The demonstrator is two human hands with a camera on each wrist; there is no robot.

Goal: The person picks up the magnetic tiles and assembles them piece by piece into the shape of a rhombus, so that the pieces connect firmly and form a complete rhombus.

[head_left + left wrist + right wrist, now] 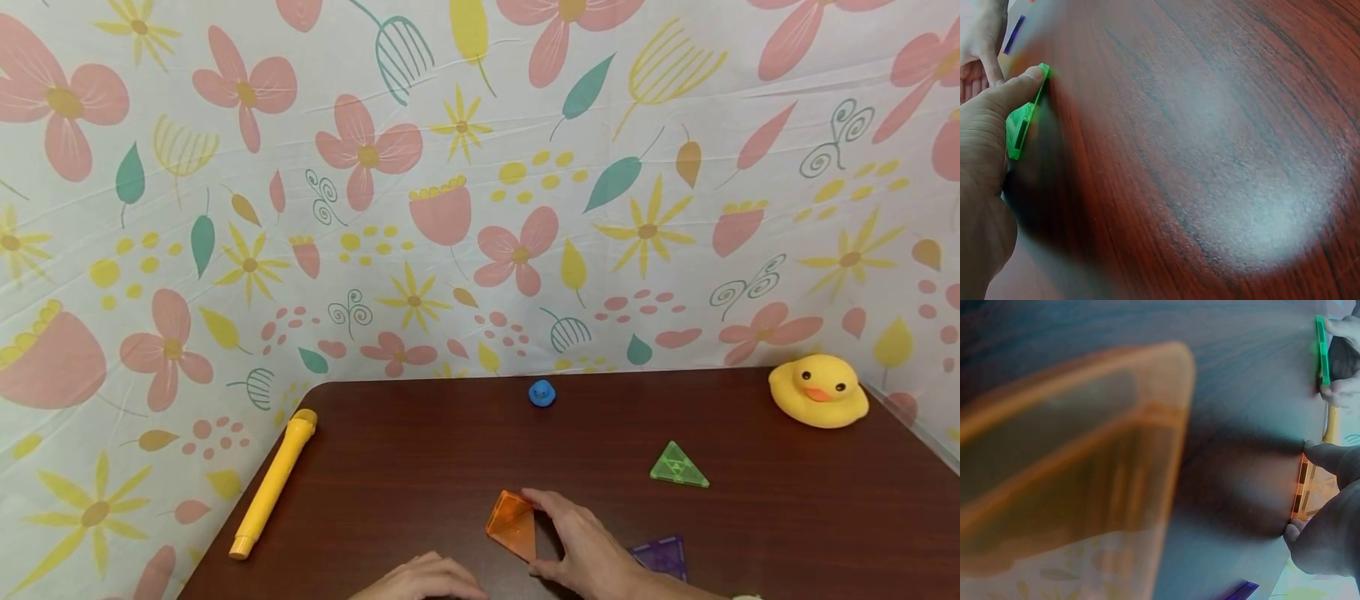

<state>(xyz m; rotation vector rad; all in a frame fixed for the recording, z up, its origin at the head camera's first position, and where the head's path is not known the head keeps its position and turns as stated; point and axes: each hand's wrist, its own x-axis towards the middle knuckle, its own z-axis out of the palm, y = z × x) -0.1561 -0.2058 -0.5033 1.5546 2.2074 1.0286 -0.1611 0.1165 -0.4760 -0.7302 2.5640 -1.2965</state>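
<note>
My right hand [588, 550] holds a clear orange magnetic tile [513, 525] by its edges, thumb on the near side and fingers on the far side. In the right wrist view that orange tile [1300, 490] sits between thumb and fingertips, close to the tabletop. A large, blurred orange tile [1160, 469] fills the foreground there. My left hand [423, 579] is low in the head view, left of the orange tile. The left wrist view shows its thumb and fingers pinching a bright green tile [1019, 128]; the head view hides this tile.
On the dark wooden table [420, 450] lie a green triangle tile [678, 467] and a purple tile [663, 557] beside my right forearm. A yellow microphone [273, 487] lies at left. A small blue duck [542, 393] and a big yellow duck [817, 392] stand near the flowered cloth [480, 167].
</note>
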